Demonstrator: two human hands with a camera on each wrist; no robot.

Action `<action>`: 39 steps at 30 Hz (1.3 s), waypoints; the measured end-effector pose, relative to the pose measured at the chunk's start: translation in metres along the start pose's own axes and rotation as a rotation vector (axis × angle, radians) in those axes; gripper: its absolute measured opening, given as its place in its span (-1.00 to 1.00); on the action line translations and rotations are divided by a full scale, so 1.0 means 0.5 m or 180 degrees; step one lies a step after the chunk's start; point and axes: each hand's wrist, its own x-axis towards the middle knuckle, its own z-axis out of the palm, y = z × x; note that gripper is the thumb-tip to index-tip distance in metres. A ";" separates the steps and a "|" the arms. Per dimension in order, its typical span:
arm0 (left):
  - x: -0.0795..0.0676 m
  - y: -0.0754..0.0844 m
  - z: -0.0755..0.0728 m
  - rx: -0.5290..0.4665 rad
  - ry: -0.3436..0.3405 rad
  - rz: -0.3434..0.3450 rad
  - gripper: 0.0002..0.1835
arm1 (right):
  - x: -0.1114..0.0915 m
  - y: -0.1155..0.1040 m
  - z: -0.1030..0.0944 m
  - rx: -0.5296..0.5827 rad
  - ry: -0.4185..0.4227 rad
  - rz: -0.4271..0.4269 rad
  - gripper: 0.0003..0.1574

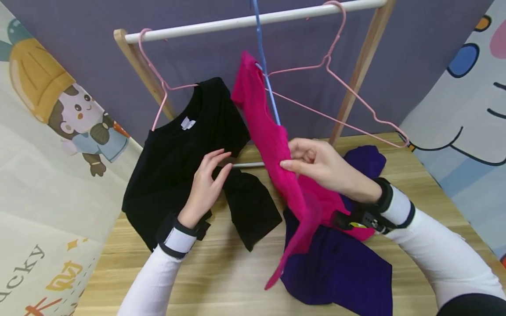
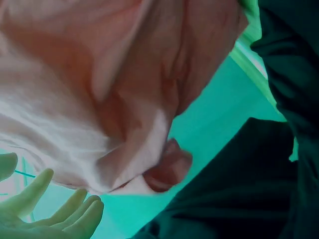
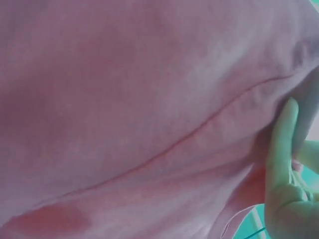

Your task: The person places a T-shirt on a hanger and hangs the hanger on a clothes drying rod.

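Observation:
A bright pink shirt hangs on a blue hanger, seen nearly edge-on in the head view. My right hand pinches the shirt's upper edge, thumb in front and other fingers curled behind. Pale-looking pink cloth fills most of the right wrist view, with the fingers at its right edge. My left hand is held with loosely bent fingers left of the pink shirt and holds nothing. It overlaps a black shirt in the head view. Its fingertips lie just below the pink cloth in the left wrist view.
The black shirt hangs on a pink hanger from a white rail with wooden legs. A bare pink hanger hangs at right. Dark purple clothing lies on the wooden surface below. Cartoon-printed sheets flank both sides.

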 end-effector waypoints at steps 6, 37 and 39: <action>-0.030 -0.007 -0.019 0.0074 0.0061 0.0001 -0.75 | 0.061 0.011 0.012 0.0006 0.0044 0.0020 -0.88; -0.093 -0.020 -0.117 0.0509 0.0514 -0.0041 -0.82 | 0.186 0.052 0.165 0.2130 -0.0202 0.0273 -0.82; -0.094 -0.017 -0.117 0.0489 0.0532 -0.0033 -0.82 | 0.187 0.063 0.171 0.2204 -0.0222 0.0334 -0.82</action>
